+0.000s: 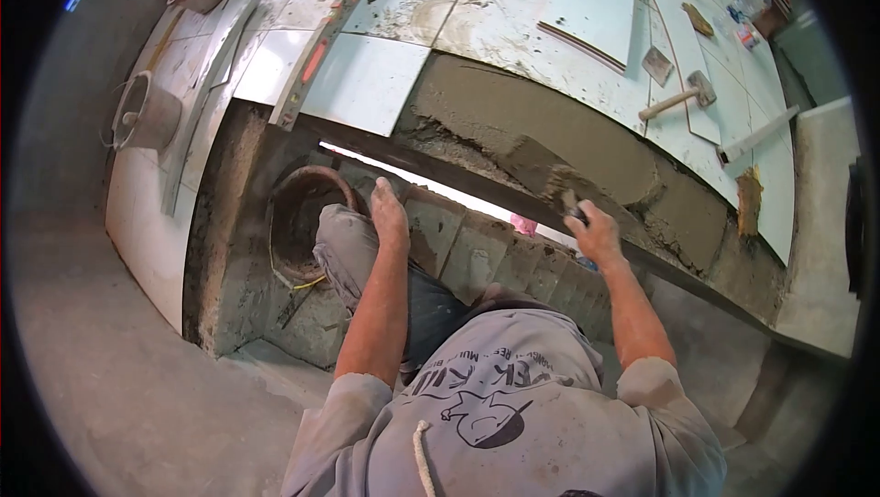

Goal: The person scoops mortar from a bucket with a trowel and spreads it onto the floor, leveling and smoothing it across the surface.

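Note:
Wet grey mortar (486,112) covers a strip along the edge of the raised surface, beside a white tile (367,84). In my right hand (598,236) is the handle of a trowel (561,187), its blade resting against the mortar near the front edge and partly smeared with it. My left hand (390,215) is above my knee, left of the mortar, its fingers close together and seen from the side; whether it holds anything is hidden. A long spirit level (330,38) lies across the tiles to the left.
A round bucket (344,178) stands below the edge by my knee. Another bucket (151,116) is at the left. A mallet (674,103), stacked tiles (591,6) and a straight bar (759,135) lie at the right. A wall (820,213) borders the right side.

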`<action>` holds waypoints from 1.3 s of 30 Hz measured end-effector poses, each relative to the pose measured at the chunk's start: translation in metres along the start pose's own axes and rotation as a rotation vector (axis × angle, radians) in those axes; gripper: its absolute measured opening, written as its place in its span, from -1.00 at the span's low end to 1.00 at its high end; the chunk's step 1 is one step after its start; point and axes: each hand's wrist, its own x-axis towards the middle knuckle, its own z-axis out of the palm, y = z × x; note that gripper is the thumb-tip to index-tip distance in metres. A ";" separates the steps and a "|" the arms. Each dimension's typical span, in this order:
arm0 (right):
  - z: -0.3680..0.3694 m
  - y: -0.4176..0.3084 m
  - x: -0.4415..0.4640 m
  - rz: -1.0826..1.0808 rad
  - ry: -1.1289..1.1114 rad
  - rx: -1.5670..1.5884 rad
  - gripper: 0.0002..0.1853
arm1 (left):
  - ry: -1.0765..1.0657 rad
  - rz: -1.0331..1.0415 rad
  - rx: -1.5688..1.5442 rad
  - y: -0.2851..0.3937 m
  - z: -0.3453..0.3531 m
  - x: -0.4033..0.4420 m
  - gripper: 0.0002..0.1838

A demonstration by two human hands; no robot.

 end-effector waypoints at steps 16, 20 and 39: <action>-0.085 0.052 -0.015 0.100 0.230 0.115 -0.70 | 0.141 -0.131 0.085 0.020 -0.091 -0.022 -0.28; -0.076 -0.017 0.018 0.029 0.176 0.277 -0.73 | 0.243 -0.160 -0.048 -0.010 -0.118 -0.028 -0.30; 0.313 -0.415 0.110 -1.003 -0.459 -1.023 -0.82 | 0.879 -0.632 -0.299 -0.123 -0.263 0.061 -0.34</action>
